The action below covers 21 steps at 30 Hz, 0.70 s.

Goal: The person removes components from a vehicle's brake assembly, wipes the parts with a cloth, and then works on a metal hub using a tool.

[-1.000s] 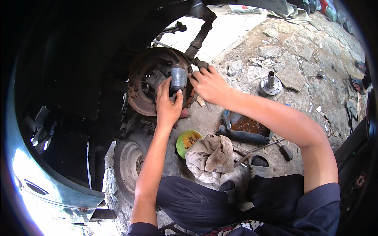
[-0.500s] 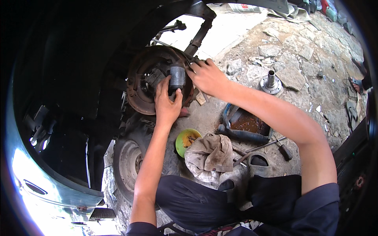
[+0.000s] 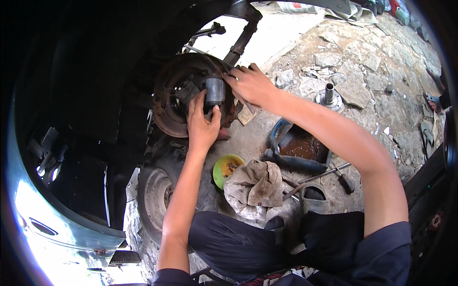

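Note:
A rusty round brake backing plate (image 3: pixel 166 119) sits in the dark wheel arch. At its middle a grey metal cylinder (image 3: pixel 215 91) stands out, with a dark lower end. My left hand (image 3: pixel 204 119) is closed on this cylinder, fingers along its left side and thumb at its lower end. Just right of it, my right hand (image 3: pixel 250 86) has its fingers curled round a thin metal bar (image 3: pixel 248 106) at the plate's right edge. One end of the bar shows below the palm; the fingers hide its middle.
Below the plate lies a tyre (image 3: pixel 160 183). Nearby are a green bowl (image 3: pixel 220 178), a crumpled dirty rag (image 3: pixel 255 186), a blue-rimmed pan of brown liquid (image 3: pixel 305 164), a long-handled tool (image 3: pixel 315 178) and a flanged metal hub (image 3: pixel 329 97). Broken stones (image 3: pixel 353 93) cover the ground.
My right hand has shifted slightly up and left, and the bar's lower end has risen with it. My left hand keeps its hold on the cylinder.

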### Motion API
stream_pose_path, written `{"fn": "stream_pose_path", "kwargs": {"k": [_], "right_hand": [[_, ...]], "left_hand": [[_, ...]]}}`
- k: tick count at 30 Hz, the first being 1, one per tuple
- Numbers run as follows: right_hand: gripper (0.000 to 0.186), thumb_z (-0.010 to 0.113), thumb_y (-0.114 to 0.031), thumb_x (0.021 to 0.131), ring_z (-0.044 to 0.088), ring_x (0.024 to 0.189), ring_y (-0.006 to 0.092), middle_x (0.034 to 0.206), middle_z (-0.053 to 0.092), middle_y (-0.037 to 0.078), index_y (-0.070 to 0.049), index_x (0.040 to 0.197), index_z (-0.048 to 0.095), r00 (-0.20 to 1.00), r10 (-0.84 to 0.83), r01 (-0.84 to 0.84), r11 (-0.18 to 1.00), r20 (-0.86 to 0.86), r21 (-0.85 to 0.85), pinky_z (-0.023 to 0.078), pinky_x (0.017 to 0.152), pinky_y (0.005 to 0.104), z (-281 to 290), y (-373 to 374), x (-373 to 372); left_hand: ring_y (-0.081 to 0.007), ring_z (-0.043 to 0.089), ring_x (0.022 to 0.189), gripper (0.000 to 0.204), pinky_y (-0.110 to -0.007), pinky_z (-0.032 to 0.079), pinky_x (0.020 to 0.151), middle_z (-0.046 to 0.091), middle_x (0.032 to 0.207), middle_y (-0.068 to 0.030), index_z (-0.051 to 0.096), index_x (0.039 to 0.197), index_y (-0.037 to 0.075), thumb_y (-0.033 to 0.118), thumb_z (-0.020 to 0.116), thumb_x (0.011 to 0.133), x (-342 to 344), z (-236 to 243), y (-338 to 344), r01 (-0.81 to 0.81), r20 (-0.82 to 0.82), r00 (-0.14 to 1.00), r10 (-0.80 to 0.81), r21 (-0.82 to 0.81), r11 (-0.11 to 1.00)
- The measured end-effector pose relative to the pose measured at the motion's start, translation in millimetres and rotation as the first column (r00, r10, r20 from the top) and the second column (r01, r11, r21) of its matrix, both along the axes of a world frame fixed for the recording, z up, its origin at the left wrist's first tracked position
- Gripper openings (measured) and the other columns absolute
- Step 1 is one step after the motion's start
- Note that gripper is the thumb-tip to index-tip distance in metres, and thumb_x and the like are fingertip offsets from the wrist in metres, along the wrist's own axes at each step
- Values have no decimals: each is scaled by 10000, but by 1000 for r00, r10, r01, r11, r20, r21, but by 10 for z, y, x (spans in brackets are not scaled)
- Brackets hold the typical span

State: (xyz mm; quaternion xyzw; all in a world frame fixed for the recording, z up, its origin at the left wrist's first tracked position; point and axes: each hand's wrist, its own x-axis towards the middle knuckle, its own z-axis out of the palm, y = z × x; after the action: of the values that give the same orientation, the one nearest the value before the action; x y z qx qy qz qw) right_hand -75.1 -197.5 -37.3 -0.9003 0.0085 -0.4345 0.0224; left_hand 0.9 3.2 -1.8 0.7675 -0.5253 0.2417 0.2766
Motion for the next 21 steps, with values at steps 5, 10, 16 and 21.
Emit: {"fn": "stream_pose_path", "kwargs": {"k": [5,10,16,21], "right_hand": [[383,620,-158,904,654,1037,274,1032,653,111,-62,1273,650,995,94,-95,993,28,64,488,880,426,-2,-130,16],[402,629,-147,898,646,1058,239,1028,640,77,-78,1294,637,995,98,-99,993,18,61,486,847,419,-330,70,-206],[401,659,-198,881,672,987,260,1064,645,80,-77,1264,644,987,149,-151,988,61,33,481,855,418,-67,-169,34],[426,660,-190,881,663,1005,258,1067,648,86,-85,1293,641,992,110,-114,992,60,56,483,853,417,-209,-76,-55]], "left_hand": [[-392,560,1243,501,-430,439,1073,577,1318,-234,534,1374,-21,124,664,914,-32,8,-20,1,-27,1000,-1,10,1000],[-387,561,1247,500,-427,437,1077,575,1323,-232,537,1373,-20,123,668,912,-16,3,10,-28,-8,1000,28,21,999],[-430,546,1241,521,-495,446,1041,551,1345,-243,522,1380,-17,154,647,903,-15,12,-8,-6,-21,1000,7,15,1000],[-434,549,1235,517,-486,448,1047,555,1333,-253,521,1374,-27,136,648,900,-23,1,-36,11,-8,1000,-11,22,1000]]}}
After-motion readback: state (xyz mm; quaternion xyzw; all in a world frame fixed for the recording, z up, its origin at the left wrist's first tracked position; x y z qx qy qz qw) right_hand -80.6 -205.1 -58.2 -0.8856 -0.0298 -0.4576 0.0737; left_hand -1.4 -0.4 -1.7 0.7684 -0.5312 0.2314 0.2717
